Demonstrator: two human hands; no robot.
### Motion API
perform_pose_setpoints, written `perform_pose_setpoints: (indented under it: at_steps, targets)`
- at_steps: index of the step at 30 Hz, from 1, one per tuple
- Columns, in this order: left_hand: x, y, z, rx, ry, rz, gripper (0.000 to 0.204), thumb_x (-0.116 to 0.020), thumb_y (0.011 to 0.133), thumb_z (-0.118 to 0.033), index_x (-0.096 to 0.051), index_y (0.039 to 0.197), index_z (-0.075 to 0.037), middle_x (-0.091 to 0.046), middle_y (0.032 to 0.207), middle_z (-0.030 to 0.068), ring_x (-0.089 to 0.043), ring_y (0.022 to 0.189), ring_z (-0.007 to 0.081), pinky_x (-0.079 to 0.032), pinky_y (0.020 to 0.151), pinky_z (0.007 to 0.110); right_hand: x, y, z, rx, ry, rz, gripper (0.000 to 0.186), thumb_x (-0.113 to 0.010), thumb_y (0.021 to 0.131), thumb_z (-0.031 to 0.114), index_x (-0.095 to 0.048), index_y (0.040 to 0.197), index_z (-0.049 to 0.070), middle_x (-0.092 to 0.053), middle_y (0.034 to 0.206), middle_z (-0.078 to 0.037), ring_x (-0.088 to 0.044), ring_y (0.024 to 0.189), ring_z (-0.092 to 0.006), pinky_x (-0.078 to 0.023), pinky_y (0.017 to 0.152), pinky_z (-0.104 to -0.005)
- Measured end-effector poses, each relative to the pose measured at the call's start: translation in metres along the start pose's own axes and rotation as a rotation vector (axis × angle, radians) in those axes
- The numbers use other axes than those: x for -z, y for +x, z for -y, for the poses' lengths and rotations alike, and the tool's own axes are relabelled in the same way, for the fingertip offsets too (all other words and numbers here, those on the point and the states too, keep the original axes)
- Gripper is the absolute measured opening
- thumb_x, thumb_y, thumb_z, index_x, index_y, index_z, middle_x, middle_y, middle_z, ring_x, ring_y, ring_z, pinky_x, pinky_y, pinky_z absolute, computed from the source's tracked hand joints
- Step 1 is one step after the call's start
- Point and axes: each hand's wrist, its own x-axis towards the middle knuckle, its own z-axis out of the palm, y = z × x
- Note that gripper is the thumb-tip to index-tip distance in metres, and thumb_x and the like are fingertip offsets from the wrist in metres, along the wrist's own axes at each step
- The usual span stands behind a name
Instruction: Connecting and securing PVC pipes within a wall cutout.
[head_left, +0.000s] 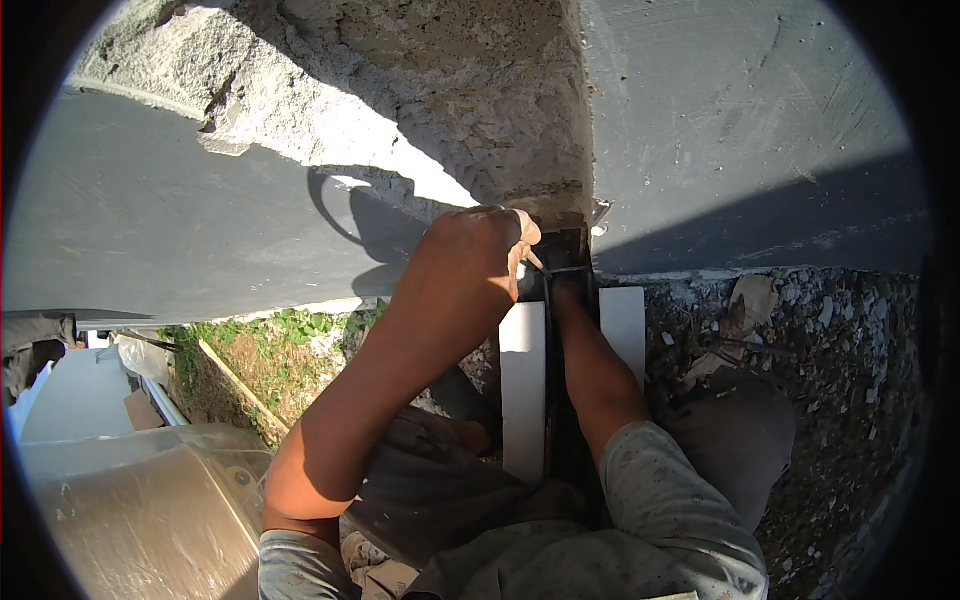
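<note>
My left hand (500, 245) is closed at the wall, its fingers pinched around a thin, pale, stick-like thing (537, 263) that slants down to the right. Just below and right of it, my right hand (568, 290) reaches into a dark gap at the foot of the wall. Deep shadow hides its fingers. Two white strips, the left strip (522, 390) and the right strip (623, 325), stand on either side of a long dark piece (565, 420) running toward my body. A thin light line crosses the dark gap near both hands.
Grey wall panels (740, 120) flank rough, broken masonry (470, 90). Rubble and stone chips (840, 400) cover the ground at right. To the left lie grass (270, 350), a wooden stick (240, 380) and a plastic-wrapped brown bundle (150, 510). My knees are close below the hands.
</note>
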Motion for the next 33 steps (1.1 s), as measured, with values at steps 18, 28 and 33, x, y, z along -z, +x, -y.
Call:
perform_pose_setpoints:
  at_steps: [18,28,33]
  targets:
    - [-0.004,-0.005,0.017,-0.118,0.159,0.127,0.016,-0.056,0.076,-0.005,-0.066,0.088,-0.004,-0.065,0.091,0.0093,-0.062,0.087,0.0261,-0.051,0.076,0.035,-0.069,0.046,-0.045,0.370,-0.526,-0.029,0.023,-0.049,0.086,0.019,-0.068,0.086,0.008,-0.067,0.095,-0.014,-0.065,0.088,-0.0272,-0.051,0.074,-0.0398]
    - [-0.002,-0.004,0.015,0.030,0.072,0.196,0.015,-0.056,0.075,-0.001,-0.063,0.088,-0.002,-0.063,0.088,0.0124,-0.061,0.087,0.0290,-0.049,0.078,0.037,-0.014,0.015,-0.006,0.239,-0.325,0.049,0.033,-0.043,0.088,0.031,-0.062,0.102,0.008,-0.061,0.107,-0.013,-0.060,0.098,-0.0255,-0.047,0.082,-0.0385]
    - [-0.001,-0.004,0.013,0.011,0.069,0.170,0.014,-0.057,0.074,-0.001,-0.062,0.087,-0.001,-0.062,0.086,0.0143,-0.061,0.085,0.0302,-0.048,0.077,0.038,-0.006,0.019,-0.003,0.219,-0.281,0.042,0.033,-0.043,0.089,0.031,-0.062,0.102,0.008,-0.061,0.107,-0.013,-0.060,0.098,-0.0257,-0.046,0.082,-0.0388]
